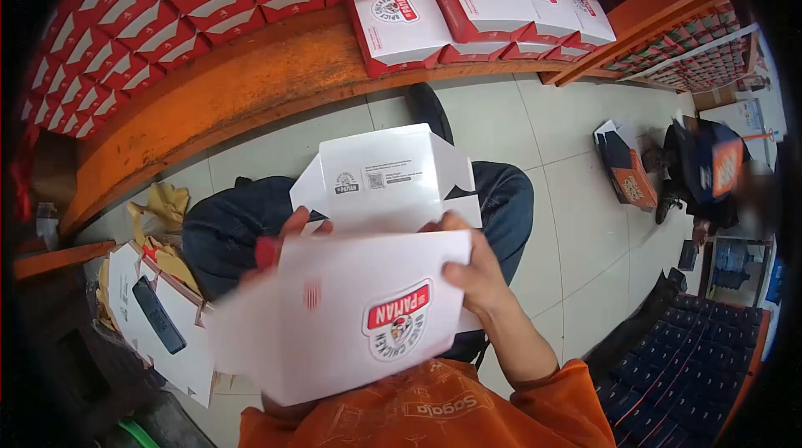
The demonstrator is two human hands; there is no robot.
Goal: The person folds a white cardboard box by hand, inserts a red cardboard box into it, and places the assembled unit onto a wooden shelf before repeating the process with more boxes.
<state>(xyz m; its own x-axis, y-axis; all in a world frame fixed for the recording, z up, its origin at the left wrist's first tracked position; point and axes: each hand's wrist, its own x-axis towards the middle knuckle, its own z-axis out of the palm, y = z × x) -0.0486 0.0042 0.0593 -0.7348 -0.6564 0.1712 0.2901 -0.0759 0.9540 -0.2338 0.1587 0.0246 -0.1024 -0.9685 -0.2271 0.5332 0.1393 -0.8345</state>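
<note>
A white, partly folded cardboard food box (384, 176) is in front of me above my lap, its far panel raised with small print and a QR code. Its near printed panel, reading "PAMAN Spicy Chicken", tilts toward me and is smeared by motion at its left end. My right hand (476, 272) grips this panel's right edge, thumb on the printed face, fingers behind. At the box's left side, my left hand (288, 231) holds on near the fold. It is blurred and mostly hidden by the panel.
Folded boxes (401, 22) sit on an orange wooden bench (251, 72), with stacked red-and-white boxes behind. Flat box blanks with a phone (159, 314) lie at my left. A person (710, 164) works at right near an orange-and-navy box (622, 168). Navy boxes (693, 364) are stacked lower right.
</note>
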